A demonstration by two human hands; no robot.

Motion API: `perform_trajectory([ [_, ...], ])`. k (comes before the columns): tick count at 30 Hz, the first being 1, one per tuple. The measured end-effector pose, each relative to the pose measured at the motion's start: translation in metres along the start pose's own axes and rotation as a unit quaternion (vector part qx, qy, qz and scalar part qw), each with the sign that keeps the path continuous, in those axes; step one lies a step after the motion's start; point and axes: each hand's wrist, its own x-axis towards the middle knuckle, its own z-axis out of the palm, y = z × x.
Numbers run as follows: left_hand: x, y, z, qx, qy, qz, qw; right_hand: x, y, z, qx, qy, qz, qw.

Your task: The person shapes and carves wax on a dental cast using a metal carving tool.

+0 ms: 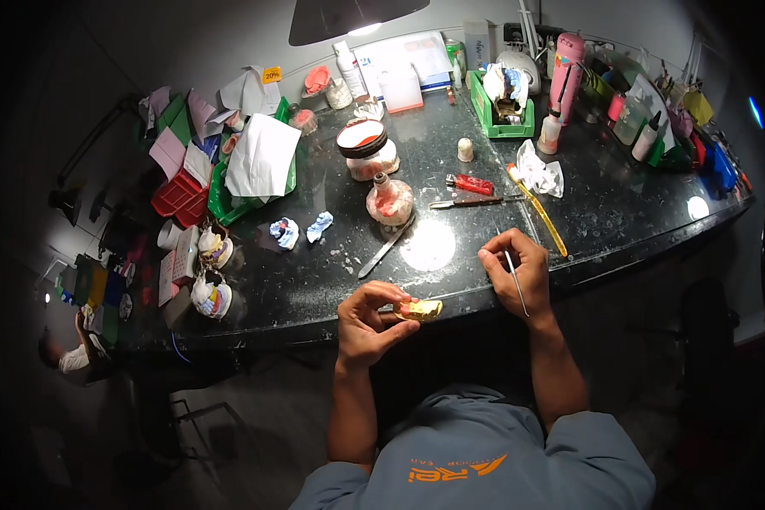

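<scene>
Near the front edge of the dark bench, my left hand (371,327) pinches a small yellow and pink piece (422,309) between thumb and fingers. To its right, my right hand (519,274) is closed around a thin metal tool (514,279), which slants down across the palm. The two hands are apart, and the tool does not touch the piece. Beyond them on the bench (476,299) lie a flat metal spatula (386,248), a round glass bottle (389,201), a red lighter (470,184), a dark-handled tool (474,202) and a yellow-handled brush (540,213).
A jar with red contents (368,150), a green bin (503,104), a pink bottle (567,70) and crumpled tissue (538,169) stand farther back. Papers (262,155), red trays (181,197) and dental models (211,296) are at left. Another person (75,358) sits far left.
</scene>
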Motion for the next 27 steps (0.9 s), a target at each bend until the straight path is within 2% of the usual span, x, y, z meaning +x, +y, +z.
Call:
perform_trajectory([
  [27,-0.0017,-0.0028,-0.0019,-0.014,-0.011,0.013,1.0,-0.0011,-0.0003,0.0007,-0.019,-0.005,0.008,1.0],
])
